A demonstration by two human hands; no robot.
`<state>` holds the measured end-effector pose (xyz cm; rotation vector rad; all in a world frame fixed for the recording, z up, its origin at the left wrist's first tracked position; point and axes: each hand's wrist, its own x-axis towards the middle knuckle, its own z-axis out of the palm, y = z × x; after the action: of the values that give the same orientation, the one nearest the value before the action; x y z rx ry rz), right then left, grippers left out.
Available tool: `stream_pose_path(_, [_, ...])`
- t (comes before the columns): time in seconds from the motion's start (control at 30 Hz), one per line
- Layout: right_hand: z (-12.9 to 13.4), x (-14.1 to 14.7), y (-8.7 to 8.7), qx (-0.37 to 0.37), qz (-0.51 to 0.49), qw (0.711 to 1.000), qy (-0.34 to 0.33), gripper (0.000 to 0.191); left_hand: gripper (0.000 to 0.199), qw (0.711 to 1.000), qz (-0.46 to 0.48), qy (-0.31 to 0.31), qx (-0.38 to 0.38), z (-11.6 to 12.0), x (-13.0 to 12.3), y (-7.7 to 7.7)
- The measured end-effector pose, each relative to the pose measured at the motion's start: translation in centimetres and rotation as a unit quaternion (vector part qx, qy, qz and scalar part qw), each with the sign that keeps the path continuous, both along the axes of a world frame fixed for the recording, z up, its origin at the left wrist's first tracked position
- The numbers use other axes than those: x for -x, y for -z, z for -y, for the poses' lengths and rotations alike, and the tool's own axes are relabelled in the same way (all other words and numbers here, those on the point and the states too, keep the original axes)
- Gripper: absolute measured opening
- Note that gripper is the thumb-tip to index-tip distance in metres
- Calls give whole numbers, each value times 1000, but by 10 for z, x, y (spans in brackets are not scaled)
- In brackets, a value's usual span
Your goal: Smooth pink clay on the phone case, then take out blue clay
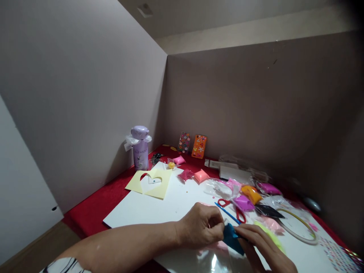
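Note:
My left hand [201,226] reaches in from the left with thumb and fingers pinched at the upper left edge of a blue, flat, folded-looking piece [233,242]. A small whitish bit shows beside those fingertips. From the right, my right hand [264,246] grips the same piece along its other side, its fingers closed over it. Under the hands lies a clear plastic sheet or bag [214,261] with something pink in it. Just beyond the fingers are a blue pen-like stick [227,213] and red-handled scissors [241,216].
A white board [119,217] covers much of the red cloth [85,212]. On it lie a yellow heart-cutout sheet [159,192], several colourful packets [201,175] and a hoop [301,237]. A purple bottle [140,149] and two decorated phone cases [199,146] stand behind.

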<state>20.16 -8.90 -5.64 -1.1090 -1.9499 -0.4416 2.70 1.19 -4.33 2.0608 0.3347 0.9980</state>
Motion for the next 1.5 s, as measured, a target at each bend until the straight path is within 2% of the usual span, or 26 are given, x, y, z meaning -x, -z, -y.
stream_pose_path(0.23, [1,0,2,11,-26,1000,-6,26,8,1000,-11,2,9,1,1,1])
stream_pose_path(0.43, [-3,-4,8,-9,-18,1000,7,20,8,1000,-6,5,19,2,2,-2])
stream_pose_path(0.8, [-1,0,2,-3,-3,1000,5,23,7,999,-16,2,34,2,2,-2])
stream_pose_path(0.93, [3,-1,4,23,-26,999,1,26,2,991,-32,8,130,2,3,-3])
stream_pose_path(1.0, [4,-1,4,19,-34,999,11,26,6,980,-37,14,193,3,3,-4])
stream_pose_path(1.1, [4,-1,4,9,-38,999,23,26,11,949,-31,49,311,5,1,-8])
stream_pose_path(1.17, [3,-1,4,17,-44,999,18,26,14,931,-20,69,359,4,1,-11])
stream_pose_path(1.33, [2,0,6,57,-88,994,32,23,27,908,-28,106,404,2,1,-16])
stream_pose_path(1.5, [3,0,7,76,-121,989,28,20,37,903,-52,107,414,2,4,-19])
